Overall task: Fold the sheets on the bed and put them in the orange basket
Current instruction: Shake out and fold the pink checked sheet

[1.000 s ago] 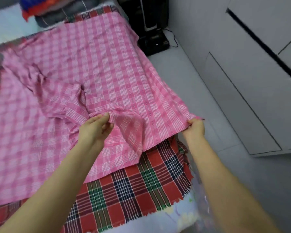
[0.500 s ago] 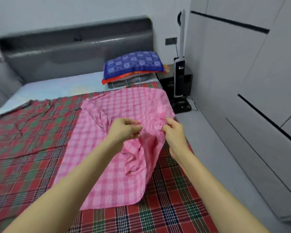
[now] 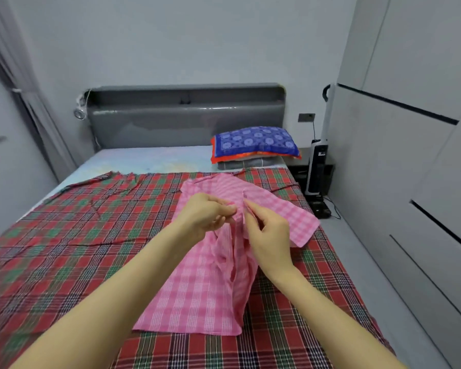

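A pink checked sheet (image 3: 197,296) hangs lifted over the bed, its lower part draped on a red and green plaid sheet (image 3: 64,251) that is spread flat on the mattress. My left hand (image 3: 208,214) pinches one edge of the pink sheet at the top. My right hand (image 3: 269,235) pinches the edge right beside it, so the two hands almost touch. A flap of the pink sheet sticks out to the right behind my right hand. No orange basket is in view.
A blue patterned pillow (image 3: 253,142) lies on grey folded cloth at the head of the bed, by the grey headboard (image 3: 184,115). An upright vacuum (image 3: 317,166) stands right of the bed. White cabinets (image 3: 410,182) line the right wall beyond a narrow floor strip.
My hands, far apart on the pink sheet's near edge a second ago, have come together and lifted it. The sheet has gone from spread wide to a narrow doubled shape.
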### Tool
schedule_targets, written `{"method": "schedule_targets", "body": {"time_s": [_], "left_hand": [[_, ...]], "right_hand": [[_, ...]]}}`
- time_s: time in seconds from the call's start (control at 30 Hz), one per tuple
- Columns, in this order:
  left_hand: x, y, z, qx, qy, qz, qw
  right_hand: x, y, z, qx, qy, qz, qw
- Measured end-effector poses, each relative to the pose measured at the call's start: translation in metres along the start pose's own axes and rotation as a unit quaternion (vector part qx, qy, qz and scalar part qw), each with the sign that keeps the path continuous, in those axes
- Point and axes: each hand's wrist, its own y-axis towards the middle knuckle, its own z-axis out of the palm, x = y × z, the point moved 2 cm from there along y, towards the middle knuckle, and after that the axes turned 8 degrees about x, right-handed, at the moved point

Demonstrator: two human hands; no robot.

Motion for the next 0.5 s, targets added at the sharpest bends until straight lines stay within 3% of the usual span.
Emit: {"method": "schedule_targets", "body": {"time_s": [0.1, 0.23, 0.5], "left_hand": [[-0.003, -0.019, -0.017, 0.004, 0.007, 0.0, 1.0], [-0.004, -0.028, -0.026, 0.003, -0.006, -0.017, 1.0], [0.001, -0.029, -0.017, 0.006, -0.001, -0.053, 0.999]], "right_hand": [[0.012, -0.005, 0.008, 0.017, -0.107, -0.096, 0.989], [0.02, -0.006, 0.016, 0.052, -0.167, -0.194, 0.965], [0.008, -0.02, 0.011, 0.03, -0.208, -0.254, 0.944]]}}
